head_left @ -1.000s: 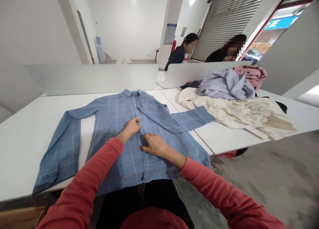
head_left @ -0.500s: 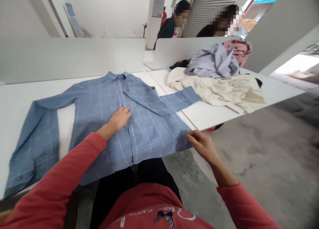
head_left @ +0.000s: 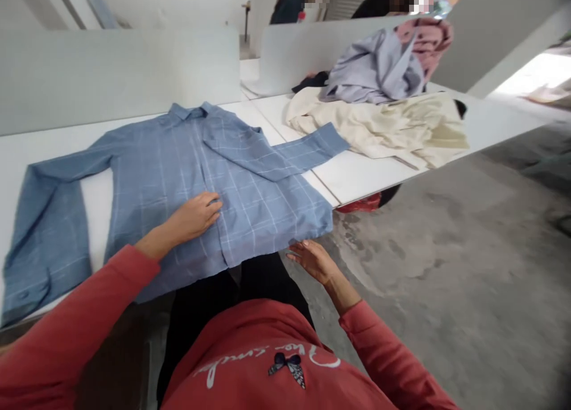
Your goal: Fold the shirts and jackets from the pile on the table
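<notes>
A blue plaid long-sleeved shirt lies face up on the white table, buttoned side towards me, with one sleeve folded across its front. My left hand rests flat on the shirt's middle, holding nothing. My right hand hangs open past the table's front edge, its fingertips close by the shirt's lower hem and gripping nothing. The other sleeve stretches out to the lower left, its cuff near the table's edge.
A cream garment, a lavender shirt and a pink dotted garment lie heaped to the right. Grey divider panels line the table's far side. Two people sit beyond them. A concrete floor spreads to the right.
My right hand has come off the shirt's hem and drawn back towards me. My left hand has slid slightly left across the shirt. The view has tilted further down.
</notes>
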Demonstrator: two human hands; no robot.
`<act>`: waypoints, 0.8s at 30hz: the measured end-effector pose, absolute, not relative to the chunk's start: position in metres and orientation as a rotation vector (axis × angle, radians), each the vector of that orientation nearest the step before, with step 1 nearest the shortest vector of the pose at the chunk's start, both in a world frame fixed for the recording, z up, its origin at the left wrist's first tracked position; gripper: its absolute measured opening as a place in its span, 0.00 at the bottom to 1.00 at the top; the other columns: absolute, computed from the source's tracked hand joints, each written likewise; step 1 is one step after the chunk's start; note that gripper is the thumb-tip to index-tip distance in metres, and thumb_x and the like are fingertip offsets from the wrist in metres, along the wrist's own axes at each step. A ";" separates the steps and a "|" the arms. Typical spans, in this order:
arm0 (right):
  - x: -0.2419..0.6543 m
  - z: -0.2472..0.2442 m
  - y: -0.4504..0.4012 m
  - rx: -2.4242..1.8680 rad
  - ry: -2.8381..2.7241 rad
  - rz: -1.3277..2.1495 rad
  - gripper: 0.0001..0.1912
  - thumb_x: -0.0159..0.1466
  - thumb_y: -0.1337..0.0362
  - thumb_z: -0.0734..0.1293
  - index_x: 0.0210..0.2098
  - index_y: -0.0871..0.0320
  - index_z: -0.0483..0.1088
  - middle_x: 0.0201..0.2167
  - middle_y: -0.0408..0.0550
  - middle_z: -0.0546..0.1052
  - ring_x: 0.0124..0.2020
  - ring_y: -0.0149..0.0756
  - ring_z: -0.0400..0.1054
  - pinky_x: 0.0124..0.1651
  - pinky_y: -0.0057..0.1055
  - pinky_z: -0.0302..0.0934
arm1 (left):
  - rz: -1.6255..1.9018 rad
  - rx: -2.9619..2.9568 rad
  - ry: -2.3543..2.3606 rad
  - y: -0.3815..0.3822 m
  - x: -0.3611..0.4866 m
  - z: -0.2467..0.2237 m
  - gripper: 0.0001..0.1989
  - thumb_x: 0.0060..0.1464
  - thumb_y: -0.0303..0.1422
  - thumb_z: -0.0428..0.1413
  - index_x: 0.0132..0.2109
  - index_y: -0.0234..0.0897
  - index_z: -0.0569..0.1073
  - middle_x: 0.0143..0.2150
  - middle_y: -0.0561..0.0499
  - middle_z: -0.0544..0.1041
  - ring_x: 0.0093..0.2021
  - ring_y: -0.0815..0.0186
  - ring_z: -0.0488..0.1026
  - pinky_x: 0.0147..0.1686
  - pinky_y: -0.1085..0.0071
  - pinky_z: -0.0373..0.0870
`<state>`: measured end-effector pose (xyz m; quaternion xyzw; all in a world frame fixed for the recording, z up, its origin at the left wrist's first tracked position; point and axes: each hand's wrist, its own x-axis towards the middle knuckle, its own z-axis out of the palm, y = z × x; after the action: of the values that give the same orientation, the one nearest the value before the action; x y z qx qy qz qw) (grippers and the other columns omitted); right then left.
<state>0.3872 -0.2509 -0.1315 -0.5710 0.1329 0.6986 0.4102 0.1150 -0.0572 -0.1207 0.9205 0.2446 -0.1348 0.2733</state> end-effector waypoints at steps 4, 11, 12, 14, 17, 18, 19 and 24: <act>0.353 -0.137 -0.250 -1.322 0.422 1.823 0.12 0.40 0.65 0.74 0.17 0.58 0.66 0.23 0.38 0.72 0.30 0.29 0.66 0.45 0.38 0.60 | -0.386 2.418 0.672 -0.069 0.116 -0.107 0.15 0.59 0.30 0.38 0.47 0.32 0.65 0.51 0.41 0.63 0.51 0.61 0.60 0.49 0.63 0.61; 0.300 -0.142 -0.243 -1.242 0.450 1.930 0.13 0.42 0.64 0.72 0.27 0.57 0.69 0.32 0.41 0.73 0.38 0.34 0.66 0.45 0.37 0.61 | -0.348 2.380 0.687 -0.091 0.113 -0.089 0.14 0.58 0.29 0.39 0.47 0.33 0.65 0.52 0.43 0.63 0.53 0.60 0.59 0.52 0.61 0.59; 0.295 -0.142 -0.243 -1.246 0.443 1.940 0.13 0.42 0.65 0.72 0.28 0.56 0.69 0.34 0.41 0.73 0.38 0.34 0.66 0.44 0.37 0.62 | -0.322 2.382 0.704 -0.094 0.111 -0.085 0.14 0.58 0.28 0.39 0.48 0.33 0.65 0.52 0.43 0.63 0.53 0.60 0.58 0.53 0.61 0.58; 0.290 -0.141 -0.243 -1.268 0.430 1.939 0.15 0.43 0.66 0.72 0.31 0.56 0.68 0.35 0.40 0.73 0.38 0.33 0.67 0.42 0.36 0.63 | -0.273 2.376 0.767 -0.103 0.105 -0.079 0.15 0.58 0.28 0.39 0.48 0.32 0.64 0.52 0.43 0.62 0.54 0.59 0.57 0.54 0.61 0.57; 0.290 -0.140 -0.246 -1.318 0.423 1.923 0.16 0.44 0.66 0.72 0.33 0.57 0.68 0.35 0.41 0.72 0.36 0.32 0.68 0.39 0.34 0.65 | -0.260 2.343 0.886 -0.116 0.096 -0.071 0.15 0.59 0.29 0.39 0.50 0.32 0.63 0.52 0.43 0.62 0.54 0.59 0.57 0.52 0.60 0.59; 0.291 -0.140 -0.247 -1.334 0.424 1.922 0.17 0.44 0.66 0.72 0.33 0.57 0.68 0.34 0.41 0.73 0.35 0.32 0.68 0.38 0.34 0.66 | -0.269 2.336 0.914 -0.120 0.094 -0.069 0.15 0.59 0.29 0.39 0.50 0.33 0.63 0.52 0.43 0.62 0.54 0.58 0.58 0.51 0.60 0.60; 0.293 -0.140 -0.247 -1.347 0.423 1.922 0.17 0.44 0.66 0.72 0.34 0.57 0.68 0.34 0.42 0.73 0.35 0.33 0.68 0.37 0.33 0.66 | -0.278 2.336 0.933 -0.123 0.092 -0.068 0.15 0.58 0.29 0.40 0.49 0.33 0.64 0.52 0.43 0.63 0.54 0.58 0.58 0.51 0.60 0.61; 0.296 -0.135 -0.251 -1.375 0.392 1.893 0.23 0.43 0.67 0.73 0.38 0.57 0.66 0.35 0.43 0.73 0.37 0.36 0.69 0.36 0.33 0.68 | -0.228 2.375 0.954 -0.134 0.090 -0.069 0.13 0.57 0.29 0.42 0.47 0.32 0.66 0.51 0.43 0.64 0.54 0.56 0.58 0.50 0.59 0.62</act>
<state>0.2961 -0.2505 -0.1348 -0.5373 0.1531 0.7396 0.3752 0.0896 -0.1343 -0.0687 0.8866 0.3563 -0.0853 0.2822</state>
